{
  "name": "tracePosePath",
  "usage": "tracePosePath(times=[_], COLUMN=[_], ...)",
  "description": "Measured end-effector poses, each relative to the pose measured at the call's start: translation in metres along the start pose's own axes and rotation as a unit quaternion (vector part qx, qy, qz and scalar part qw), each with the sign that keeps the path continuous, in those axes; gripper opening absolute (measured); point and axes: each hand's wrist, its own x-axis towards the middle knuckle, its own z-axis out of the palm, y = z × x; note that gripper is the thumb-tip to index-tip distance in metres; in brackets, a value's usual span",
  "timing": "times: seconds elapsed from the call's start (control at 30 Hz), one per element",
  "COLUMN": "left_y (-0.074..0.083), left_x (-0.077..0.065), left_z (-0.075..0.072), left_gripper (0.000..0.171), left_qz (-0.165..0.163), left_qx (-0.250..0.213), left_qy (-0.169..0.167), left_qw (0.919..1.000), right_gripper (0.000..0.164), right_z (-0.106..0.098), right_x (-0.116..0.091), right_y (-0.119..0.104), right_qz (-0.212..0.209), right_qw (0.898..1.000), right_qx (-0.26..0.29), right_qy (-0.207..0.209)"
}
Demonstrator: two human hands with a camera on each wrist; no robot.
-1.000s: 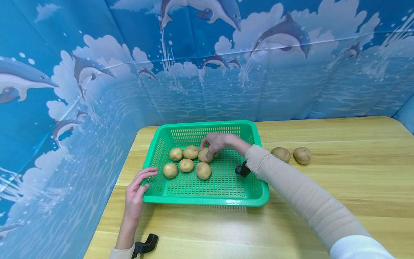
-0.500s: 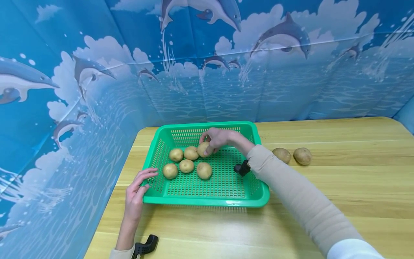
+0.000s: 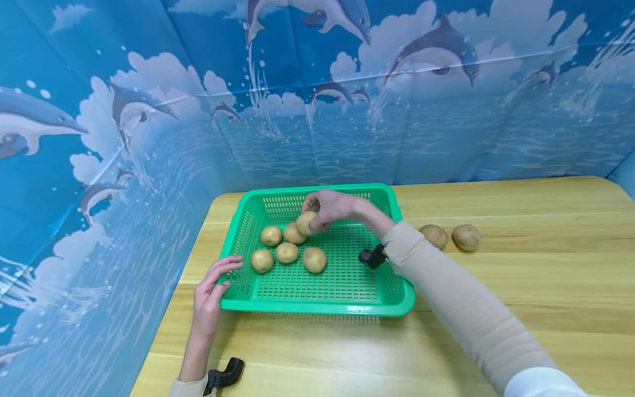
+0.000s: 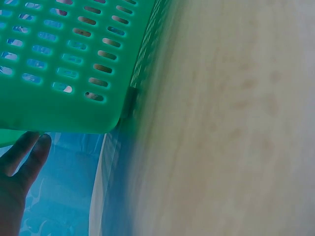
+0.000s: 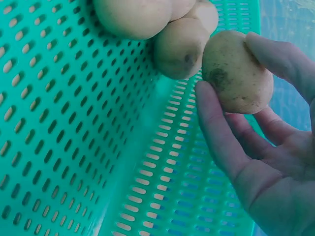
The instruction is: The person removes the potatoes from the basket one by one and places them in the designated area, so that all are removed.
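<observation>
A green perforated plastic basket [image 3: 317, 309] stands on the wooden table with several potatoes in its left half. My right hand [image 3: 333, 207] holds a potato [image 5: 238, 73] between thumb and fingers, raised toward the basket's back wall. That potato overlaps a potato [image 3: 294, 234] in the back row in the head view. Nearer the front lie a left potato [image 3: 262, 261], a middle potato [image 3: 287, 253] and a larger potato [image 3: 315, 259]. My left hand [image 3: 208, 292] grips the basket's left rim near the front corner, its fingers over the edge.
Two more potatoes lie on the table right of the basket: a nearer one [image 3: 434, 236], partly behind the right sleeve, and a farther one [image 3: 466, 237]. A blue dolphin-printed curtain [image 3: 317, 138] hangs behind and left of the table [image 3: 536, 264].
My right hand has lifted the potato from the basket's back row and moved it slightly back and left, over the neighbouring potato. The left hand has stayed on the rim.
</observation>
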Motion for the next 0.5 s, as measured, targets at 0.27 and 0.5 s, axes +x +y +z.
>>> tracePosePath(times=[0.27,0.5], left_y=[0.002,0.0], left_x=[0.0,-0.001], left_z=[0.0,0.0], left_gripper=[0.048,0.048], left_qz=[-0.001,0.009], left_qx=[-0.002,0.001], left_qy=[0.002,0.0], left_qw=[1.0,1.0], right_gripper=[0.051,0.044], right_z=[0.004,0.005], right_x=[-0.007,-0.014], right_y=[-0.008,-0.013], right_qz=[-0.056,-0.104], right_qw=[0.998,0.99], right_qx=[0.008,-0.005], right_qy=[0.031,0.091])
